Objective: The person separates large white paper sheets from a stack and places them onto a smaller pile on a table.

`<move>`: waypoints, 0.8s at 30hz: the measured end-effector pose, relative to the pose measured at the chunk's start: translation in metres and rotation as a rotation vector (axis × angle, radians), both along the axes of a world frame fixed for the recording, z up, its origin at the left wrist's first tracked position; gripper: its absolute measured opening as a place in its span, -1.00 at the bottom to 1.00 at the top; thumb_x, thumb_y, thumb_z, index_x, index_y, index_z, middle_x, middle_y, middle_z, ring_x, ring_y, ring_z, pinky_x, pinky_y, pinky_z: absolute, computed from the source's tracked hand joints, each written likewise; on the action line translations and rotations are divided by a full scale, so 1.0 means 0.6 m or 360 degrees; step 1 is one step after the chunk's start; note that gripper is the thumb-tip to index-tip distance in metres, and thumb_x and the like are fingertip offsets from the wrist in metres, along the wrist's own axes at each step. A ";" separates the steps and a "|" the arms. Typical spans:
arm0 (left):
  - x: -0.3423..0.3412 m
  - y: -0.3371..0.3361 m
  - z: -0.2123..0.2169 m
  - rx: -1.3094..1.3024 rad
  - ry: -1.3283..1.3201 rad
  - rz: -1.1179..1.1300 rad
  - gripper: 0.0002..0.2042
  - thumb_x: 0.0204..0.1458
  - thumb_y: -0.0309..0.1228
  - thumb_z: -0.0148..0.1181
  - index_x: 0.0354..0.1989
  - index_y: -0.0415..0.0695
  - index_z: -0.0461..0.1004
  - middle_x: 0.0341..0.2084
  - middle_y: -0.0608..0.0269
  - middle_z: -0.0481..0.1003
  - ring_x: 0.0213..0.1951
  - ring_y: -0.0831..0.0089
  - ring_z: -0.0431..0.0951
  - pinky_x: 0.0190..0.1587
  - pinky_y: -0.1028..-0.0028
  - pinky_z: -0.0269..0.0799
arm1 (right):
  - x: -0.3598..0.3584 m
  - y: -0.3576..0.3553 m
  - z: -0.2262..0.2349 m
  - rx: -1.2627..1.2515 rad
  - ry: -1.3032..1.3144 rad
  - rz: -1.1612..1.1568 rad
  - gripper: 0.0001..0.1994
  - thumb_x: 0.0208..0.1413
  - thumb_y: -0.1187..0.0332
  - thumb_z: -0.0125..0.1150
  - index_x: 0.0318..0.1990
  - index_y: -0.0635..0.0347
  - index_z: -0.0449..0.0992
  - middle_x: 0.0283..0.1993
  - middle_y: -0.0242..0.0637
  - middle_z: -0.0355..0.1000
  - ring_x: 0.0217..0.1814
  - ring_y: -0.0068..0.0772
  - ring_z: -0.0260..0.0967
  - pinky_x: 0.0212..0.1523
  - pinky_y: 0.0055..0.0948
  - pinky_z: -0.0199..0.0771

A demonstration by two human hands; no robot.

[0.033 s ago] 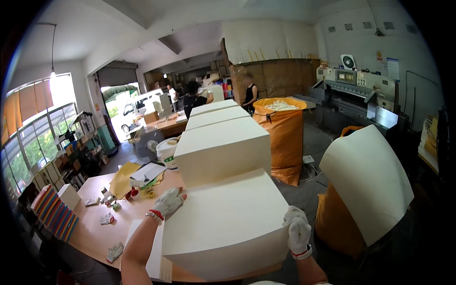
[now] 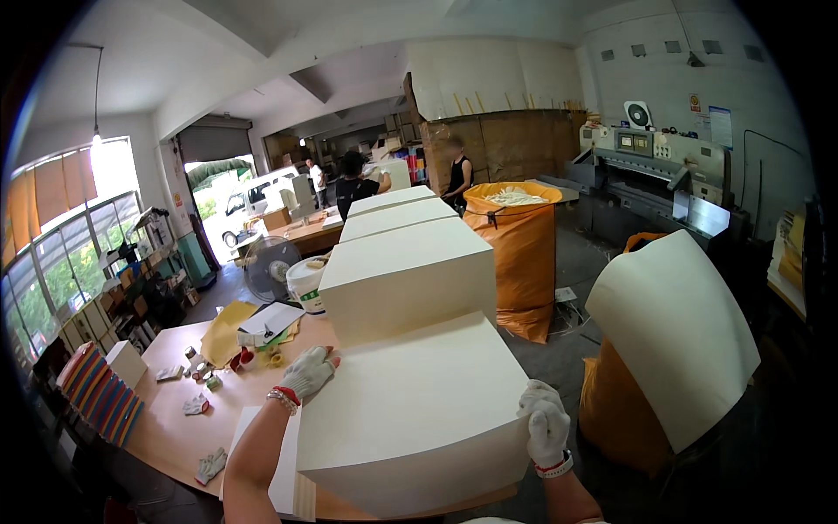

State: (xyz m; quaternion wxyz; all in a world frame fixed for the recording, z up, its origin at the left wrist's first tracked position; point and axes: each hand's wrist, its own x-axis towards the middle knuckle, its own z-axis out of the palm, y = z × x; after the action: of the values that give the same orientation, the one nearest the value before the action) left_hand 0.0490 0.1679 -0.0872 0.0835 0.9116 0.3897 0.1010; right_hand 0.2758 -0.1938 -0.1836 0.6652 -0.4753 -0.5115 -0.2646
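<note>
A thick stack of large white paper sheets (image 2: 415, 393) lies right in front of me. My left hand (image 2: 309, 373), in a pale knit glove with bare fingertips, lies along the stack's upper left edge, its fingers stretched forward. At the right edge, my right hand (image 2: 546, 423), also gloved, is closed with bent fingers at the near corner of the top sheets. How many sheets it pinches I cannot make out. Directly behind rises a taller white paper stack (image 2: 406, 279), with more stacks in line beyond it.
On the wooden table (image 2: 166, 428) lie loose gloves (image 2: 210, 465), small jars and yellow paper. A white bucket (image 2: 307, 284) and a fan (image 2: 271, 266) stand farther left. Orange sacks (image 2: 519, 262) stand on the right, one under a large curved sheet (image 2: 676, 336). Other people work farther back.
</note>
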 end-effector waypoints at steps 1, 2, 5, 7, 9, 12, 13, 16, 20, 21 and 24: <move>0.007 0.004 0.003 0.0004 -0.0048 -0.0003 -0.48 0.25 -0.03 -0.04 0.18 -0.18 0.42 0.17 0.01 0.44 0.22 0.09 0.41 0.25 0.22 0.29 | 0.005 -0.001 0.005 -0.0004 0.0012 0.0005 -0.77 0.32 0.38 -0.03 -0.32 0.31 0.50 -0.29 -0.17 0.53 -0.06 -0.07 0.50 0.16 -0.08 0.45; 0.016 0.010 0.006 0.0007 -0.0097 -0.0007 -0.49 0.25 -0.03 -0.04 0.17 -0.18 0.43 0.12 0.01 0.47 0.18 0.09 0.45 0.23 0.21 0.32 | 0.011 -0.002 0.014 -0.0008 0.0023 0.0011 -0.78 0.30 0.39 -0.03 -0.32 0.30 0.51 -0.29 -0.17 0.53 -0.06 -0.08 0.50 0.17 -0.07 0.45; 0.006 0.032 -0.004 0.0112 -0.0027 -0.0001 -0.51 0.25 -0.04 -0.05 0.19 -0.14 0.42 0.03 -0.03 0.53 0.10 0.09 0.52 0.17 0.20 0.36 | 0.002 0.003 0.008 0.0020 0.0033 0.0052 -0.81 0.27 0.45 -0.04 -0.32 0.30 0.51 -0.30 -0.17 0.52 -0.07 -0.09 0.50 0.19 -0.06 0.44; 0.013 0.056 -0.029 0.0082 -0.0142 0.0003 -0.51 0.25 -0.06 -0.05 0.22 -0.11 0.38 -0.02 -0.07 0.54 0.07 0.10 0.54 0.14 0.21 0.38 | 0.008 -0.001 0.009 0.0014 -0.0027 0.0032 -0.82 0.25 0.47 -0.04 -0.32 0.30 0.50 -0.30 -0.17 0.52 -0.08 -0.09 0.50 0.20 -0.05 0.44; 0.011 0.064 -0.050 -0.0074 -0.0392 0.0065 -0.52 0.25 -0.09 -0.05 0.26 -0.09 0.34 -0.06 -0.10 0.55 0.05 0.11 0.55 0.11 0.25 0.41 | 0.010 -0.004 0.002 -0.0018 -0.0052 0.0022 -0.82 0.25 0.48 -0.04 -0.33 0.30 0.50 -0.30 -0.18 0.52 -0.08 -0.10 0.50 0.19 -0.05 0.44; -0.037 0.166 -0.120 -0.1217 -0.1387 0.0295 -0.45 0.32 -0.12 -0.08 0.43 -0.02 0.08 0.27 0.05 0.32 0.19 0.26 0.44 0.17 0.23 0.43 | 0.001 0.003 0.015 0.0015 -0.0034 0.0084 -0.82 0.24 0.48 -0.05 -0.32 0.31 0.51 -0.30 -0.19 0.52 -0.08 -0.10 0.50 0.21 -0.05 0.43; -0.048 0.198 -0.156 -0.1740 -0.1969 0.0296 -0.44 0.34 -0.12 -0.09 0.46 0.00 0.03 0.34 0.10 0.26 0.23 0.29 0.41 0.19 0.22 0.43 | -0.001 0.006 0.017 0.0012 0.0002 0.0096 -0.81 0.26 0.46 -0.04 -0.31 0.31 0.51 -0.30 -0.18 0.53 -0.08 -0.11 0.50 0.22 -0.05 0.42; -0.061 0.131 -0.199 -0.2019 -0.1949 -0.0114 -0.39 0.38 -0.11 -0.12 0.51 0.05 -0.14 0.40 0.22 0.13 0.31 0.31 0.31 0.25 0.18 0.40 | 0.010 -0.005 0.000 -0.0023 0.0110 0.0084 -0.76 0.32 0.37 -0.05 -0.25 0.33 0.52 -0.24 -0.14 0.54 -0.02 -0.09 0.49 0.22 -0.07 0.40; -0.064 0.093 -0.179 -0.2162 -0.1895 -0.0377 -0.38 0.34 -0.27 -0.09 0.52 0.09 -0.16 0.18 0.13 0.38 0.02 0.31 0.56 -0.01 0.26 0.60 | 0.009 0.000 -0.039 0.0148 0.0526 0.0277 -0.65 0.41 0.23 -0.13 -0.04 0.37 0.49 -0.10 -0.09 0.53 0.06 -0.13 0.48 0.20 -0.19 0.39; -0.067 0.069 -0.156 -0.2132 -0.1870 -0.0372 -0.38 0.33 -0.30 -0.09 0.52 0.10 -0.15 0.12 0.12 0.43 -0.06 0.32 0.60 -0.08 0.28 0.63 | 0.007 0.004 -0.040 0.0219 0.0715 0.0340 -0.61 0.44 0.21 -0.17 0.03 0.38 0.48 -0.07 -0.10 0.53 0.05 -0.17 0.48 0.19 -0.23 0.39; -0.097 0.143 -0.198 -0.1867 -0.1957 -0.0179 -0.40 0.30 -0.35 -0.11 0.51 0.10 -0.08 -0.02 0.11 0.49 -0.20 0.33 0.62 -0.21 0.32 0.65 | 0.003 -0.004 -0.052 -0.0161 0.0648 0.0273 -0.54 0.47 0.16 -0.26 0.18 0.39 0.40 0.06 -0.10 0.49 0.14 -0.26 0.44 0.16 -0.34 0.37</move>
State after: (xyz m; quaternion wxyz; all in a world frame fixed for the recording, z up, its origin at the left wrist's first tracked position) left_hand -0.0091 0.2539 -0.2058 0.7440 0.5218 0.2185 0.3556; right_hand 0.2773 -0.1962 -0.2149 0.7502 -0.5062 -0.4179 -0.0798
